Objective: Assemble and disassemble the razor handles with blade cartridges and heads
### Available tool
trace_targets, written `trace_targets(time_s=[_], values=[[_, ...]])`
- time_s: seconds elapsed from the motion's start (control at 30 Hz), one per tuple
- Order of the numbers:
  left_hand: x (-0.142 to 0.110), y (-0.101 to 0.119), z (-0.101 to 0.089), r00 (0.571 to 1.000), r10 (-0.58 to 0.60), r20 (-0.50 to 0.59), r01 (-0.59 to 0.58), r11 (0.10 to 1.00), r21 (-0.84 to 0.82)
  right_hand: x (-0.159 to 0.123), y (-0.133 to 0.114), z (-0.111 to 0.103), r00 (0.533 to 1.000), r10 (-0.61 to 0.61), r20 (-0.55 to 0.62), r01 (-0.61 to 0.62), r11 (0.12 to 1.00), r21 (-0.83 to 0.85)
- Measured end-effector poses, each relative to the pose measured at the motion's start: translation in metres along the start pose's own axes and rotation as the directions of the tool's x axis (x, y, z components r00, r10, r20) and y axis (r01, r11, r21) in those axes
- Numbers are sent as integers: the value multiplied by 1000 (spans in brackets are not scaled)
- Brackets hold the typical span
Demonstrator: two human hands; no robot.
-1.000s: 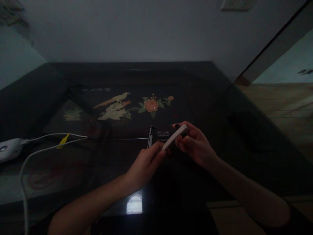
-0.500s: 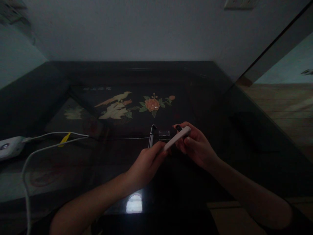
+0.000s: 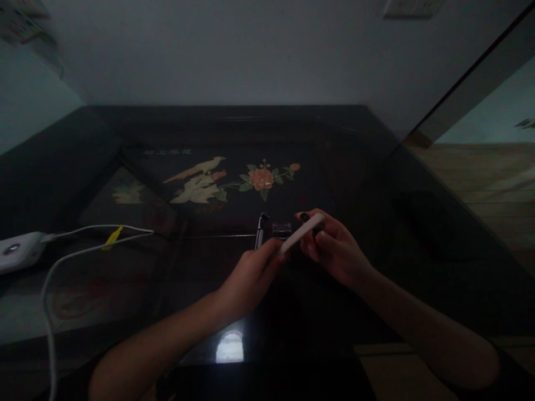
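A slim white stick-shaped object (image 3: 301, 234) is held slantwise above the dark glass table (image 3: 125, 278). My left hand (image 3: 251, 275) pinches its lower end. My right hand (image 3: 334, 248) is closed around its upper end, a dark fingernail showing at the tip. Just behind the hands a dark pen-like thing (image 3: 259, 231) and a small clear block (image 3: 281, 229) lie on the table. The scene is dim.
A painted panel with a bird and flower (image 3: 234, 181) shows under the glass. A white device (image 3: 19, 253) with white cables (image 3: 83, 242) and a yellow tag (image 3: 112, 236) lies at the left. A wall stands behind; wooden floor (image 3: 493, 184) shows at right.
Both hands and the white object shifted slightly; the grip is the same. The view moved a little.
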State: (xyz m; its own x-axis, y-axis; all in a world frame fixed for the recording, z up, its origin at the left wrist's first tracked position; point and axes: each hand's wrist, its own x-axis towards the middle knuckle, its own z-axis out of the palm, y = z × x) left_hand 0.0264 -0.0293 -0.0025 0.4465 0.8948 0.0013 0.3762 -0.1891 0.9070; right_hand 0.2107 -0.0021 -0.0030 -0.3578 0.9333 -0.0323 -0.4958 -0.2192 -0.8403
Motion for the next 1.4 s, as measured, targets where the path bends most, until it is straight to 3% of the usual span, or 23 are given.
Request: trace_targets(time_s=[0.1, 0.27, 0.43, 0.63, 0.8, 1.0, 1.17, 1.3, 1.4], values=[[0, 1, 0, 999, 7, 42, -7, 1000, -6, 0, -1, 0, 1000, -8, 14, 8, 1000, 7], [0, 1, -1, 1000, -3, -8, 4, 1000, 22, -1, -3, 1, 1000, 0, -5, 0, 1000, -7], [-1, 1, -1, 998, 22, 64, -24, 999, 31, -1, -3, 0, 999, -23, 27, 23, 1000, -14], [0, 0, -3, 999, 9, -32, -7, 998, 68, -1, -3, 0, 997, -59, 48, 61, 997, -37], [-2, -1, -2, 998, 31, 56, -33, 998, 49, -2, -4, 1, 998, -38, 47, 39, 999, -23], [1, 0, -4, 999, 9, -45, -7, 998, 58, -1, -3, 1, 996, -73, 49, 74, 997, -23], [0, -1, -4, 998, 36, 43, -38, 998, 43, -1, -3, 1, 997, -60, 56, 60, 998, 7], [1, -1, -5, 999, 1, -48, 2, 998, 59, 0, -2, 1, 995, -75, 60, 77, 997, -29], [2, 1, -4, 999, 15, -40, -13, 999, 51, 1, -3, 1, 995, -70, 66, 72, 997, -31]])
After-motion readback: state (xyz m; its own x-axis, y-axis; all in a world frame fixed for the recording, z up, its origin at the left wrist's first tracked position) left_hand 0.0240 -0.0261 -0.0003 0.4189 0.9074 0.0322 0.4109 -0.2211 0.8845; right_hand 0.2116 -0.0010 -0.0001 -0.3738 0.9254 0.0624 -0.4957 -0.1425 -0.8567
